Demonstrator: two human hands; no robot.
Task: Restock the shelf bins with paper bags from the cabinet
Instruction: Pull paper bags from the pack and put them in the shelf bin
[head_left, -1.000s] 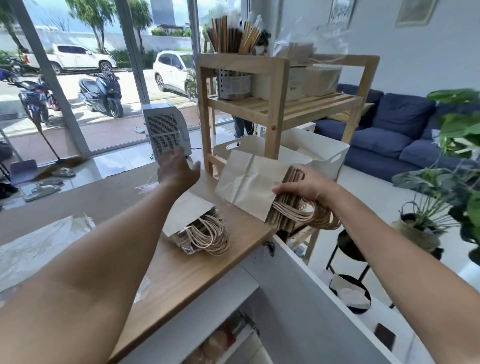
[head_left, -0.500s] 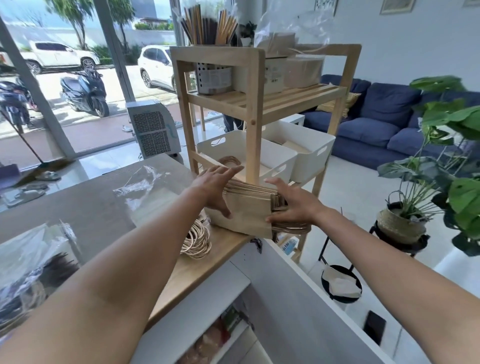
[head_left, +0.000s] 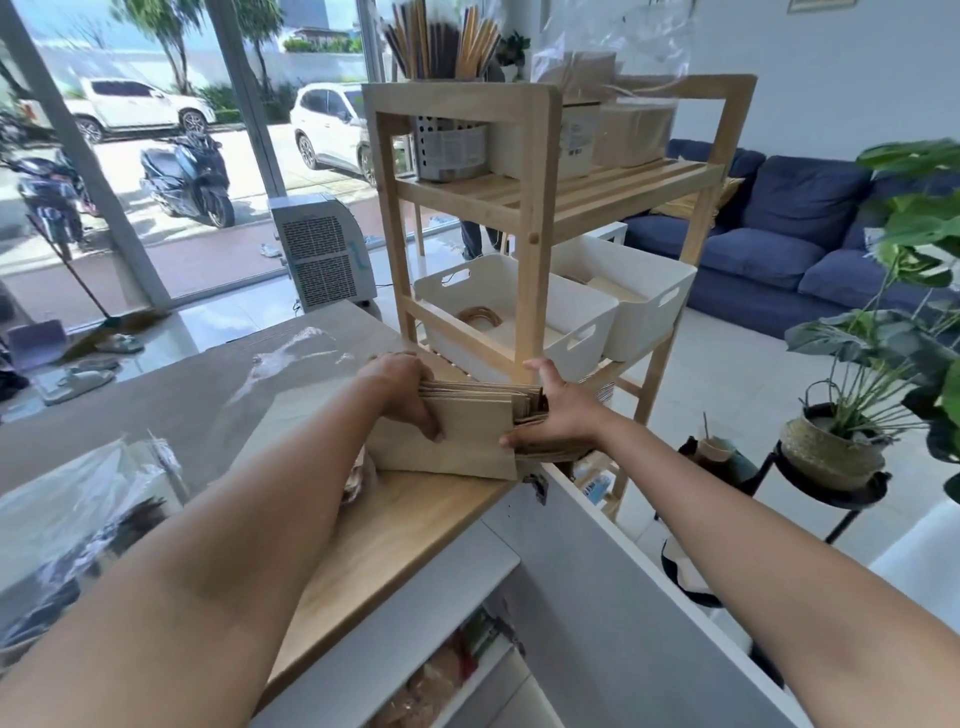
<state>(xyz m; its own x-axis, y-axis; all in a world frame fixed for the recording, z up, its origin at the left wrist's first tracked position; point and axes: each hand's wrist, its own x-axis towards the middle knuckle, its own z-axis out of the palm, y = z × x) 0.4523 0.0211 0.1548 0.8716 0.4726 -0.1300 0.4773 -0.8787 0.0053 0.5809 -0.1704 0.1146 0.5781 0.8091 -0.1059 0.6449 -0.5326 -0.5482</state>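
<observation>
Brown paper bags, folded flat and stacked in a thick bundle, stand on edge at the far corner of the light wooden desk, just in front of the pale wooden shelf unit. Both hands hold the bundle between them: the left hand curls over its left end, fingers draped down the front sheet, while the right hand clamps the right end, thumb raised, fingers wrapped beneath. On the shelf's lower level sit two white plastic bins with cut-out handles, side by side. The nearer bin holds some flat bags with a loop of twine handle showing; the farther bin holds more flat paper. Crumpled clear plastic wrap lies on the desk to the left of the bags. A grey perforated holder full of straws stands on the upper shelf.
</observation>
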